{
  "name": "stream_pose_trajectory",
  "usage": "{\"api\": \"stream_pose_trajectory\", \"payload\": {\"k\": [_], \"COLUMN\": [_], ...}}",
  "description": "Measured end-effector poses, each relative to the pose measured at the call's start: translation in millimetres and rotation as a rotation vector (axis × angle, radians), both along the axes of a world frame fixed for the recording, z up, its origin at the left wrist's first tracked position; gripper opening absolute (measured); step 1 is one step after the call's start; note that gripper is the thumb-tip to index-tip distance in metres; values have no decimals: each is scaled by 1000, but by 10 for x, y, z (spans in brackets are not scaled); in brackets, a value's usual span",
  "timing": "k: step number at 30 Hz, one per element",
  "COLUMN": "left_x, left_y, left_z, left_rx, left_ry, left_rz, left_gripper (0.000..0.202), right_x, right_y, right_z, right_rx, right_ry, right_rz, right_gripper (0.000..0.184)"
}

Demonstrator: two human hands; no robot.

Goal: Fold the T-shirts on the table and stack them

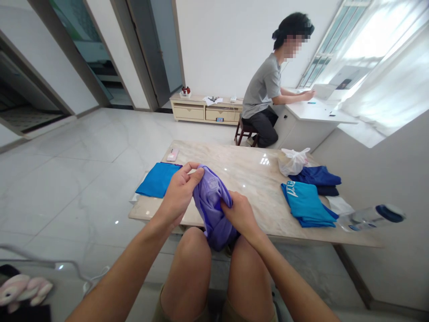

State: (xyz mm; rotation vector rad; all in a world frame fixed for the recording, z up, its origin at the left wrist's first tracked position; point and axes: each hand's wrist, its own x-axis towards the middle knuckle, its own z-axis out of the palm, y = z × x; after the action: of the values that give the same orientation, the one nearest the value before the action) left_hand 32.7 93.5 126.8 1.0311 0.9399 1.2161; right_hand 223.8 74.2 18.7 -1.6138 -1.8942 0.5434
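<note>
- Left hand [181, 190]: thumb and fingers pinch the rim of one purple cloth [211, 197].
- Right hand [241, 212]: closed on the cloth's opposite edge, fingertips hidden in the folds.
- The purple cloth hangs bunched at the table's [254, 167] near edge; whether it touches that edge, I cannot tell.
- Room: a broad stretch of tabletop separates the table's left-end and right-end things.
- Table's left end: one folded blue cloth [159, 180] near the side edge, one pink item [172, 154] at the far corner.
- Table's right end: one white plastic bag [292, 162], one folded turquoise garment [307, 204], dark-blue fabric [317, 175] of unclear count, one bottle [368, 218].
- Beyond the table: one seated person [263, 89], one stool [246, 129], one low cabinet [189, 112].
</note>
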Motion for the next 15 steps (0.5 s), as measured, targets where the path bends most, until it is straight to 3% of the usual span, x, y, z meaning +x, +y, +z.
{"api": "stream_pose_trajectory", "payload": {"k": [4,6,8,11,13,15], "left_x": [-240,-405,-574,-791,-888,-946], "left_y": [63,142,240,390,485,574], "left_z": [170,198,210,220,195,103], "left_rx": [142,230,312,433,521,543], "left_ry": [-5,17,60,177,313,496], "left_rz": [165,291,412,510,505,381], "left_gripper": [45,40,37,35,37,44], "right_x": [412,668,936,1308,1512,1668], "right_y": [-39,-92,-143,-181,-157,-96], "right_z": [-122,-74,92,476,701,821], "right_rx": [-47,-65,-41,92,210,282], "right_ry": [-68,-47,22,110,92,29], "right_rz": [-81,-111,-121,-179,-252,-309], "right_gripper": [24,31,38,36,36,37]}}
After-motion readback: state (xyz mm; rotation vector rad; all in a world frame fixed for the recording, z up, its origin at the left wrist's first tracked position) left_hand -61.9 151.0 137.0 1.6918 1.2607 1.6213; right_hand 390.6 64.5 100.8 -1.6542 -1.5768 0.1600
